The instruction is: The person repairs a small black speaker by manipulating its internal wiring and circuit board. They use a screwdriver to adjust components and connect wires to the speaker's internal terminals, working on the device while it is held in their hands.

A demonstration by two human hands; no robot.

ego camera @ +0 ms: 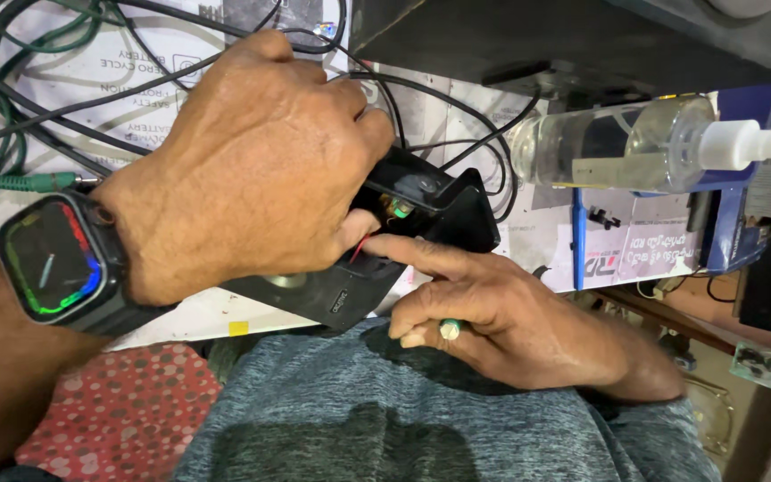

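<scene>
Far L: green-tipped audio plug [42,182] and dark cables [11,98] lie on printed paper sheets. Smartwatch [57,259], lit rainbow-edged face, on L wrist. L hand [243,161] clamped from above on black opened speaker box [403,228], held over lap at bench edge; internals and red wire visible in gap. R hand [484,308] below, index finger pressed to box opening, other fingers curled round a small green-tipped tool [449,328]. R: clear pump bottle [644,143] lies on its side.

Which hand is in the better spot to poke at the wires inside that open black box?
Probably the right hand: its index finger already points into the opened black device, by the red wire. The left hand, wearing the smartwatch, is wrapped over the device, gripping it.
</scene>
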